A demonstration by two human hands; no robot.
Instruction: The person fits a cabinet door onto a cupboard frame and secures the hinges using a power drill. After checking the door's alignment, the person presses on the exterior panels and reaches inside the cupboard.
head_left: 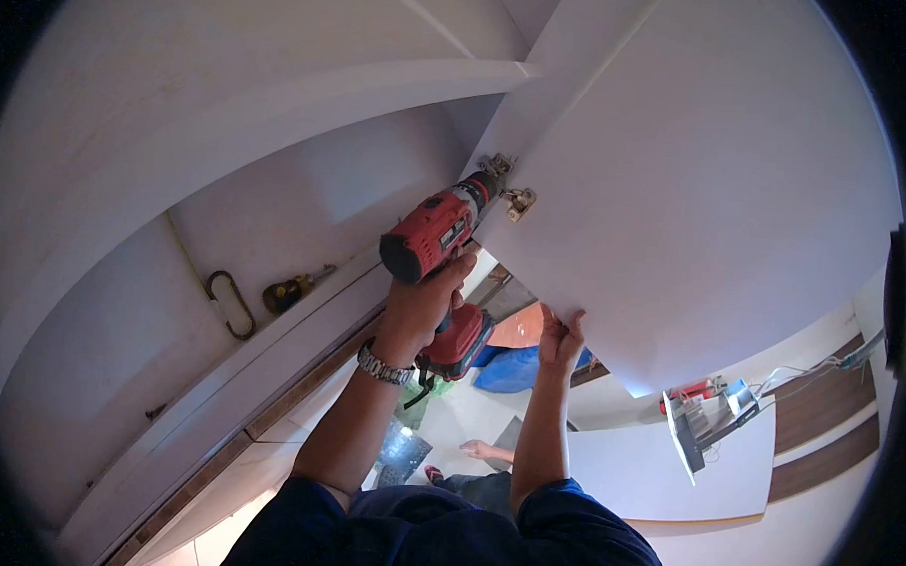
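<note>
A red and black cordless drill (435, 230) is gripped in my left hand (427, 300), its front end up against a metal hinge (496, 166) at the cabinet's side panel. Beside it, a second hinge part (520, 204) sits on the white door panel (696, 182). My right hand (562, 339) holds the lower edge of that door, thumb and fingers on either side of it. The drill's red battery (458, 341) hangs below my left hand. The drill hides its own tip.
On the cabinet's inner ledge lie a screwdriver (291, 291) and a dark looped cord (231, 305). Below, another person's hand (482, 451) shows near a blue bag (520, 370). A panel with loose wires (707, 427) hangs at the right.
</note>
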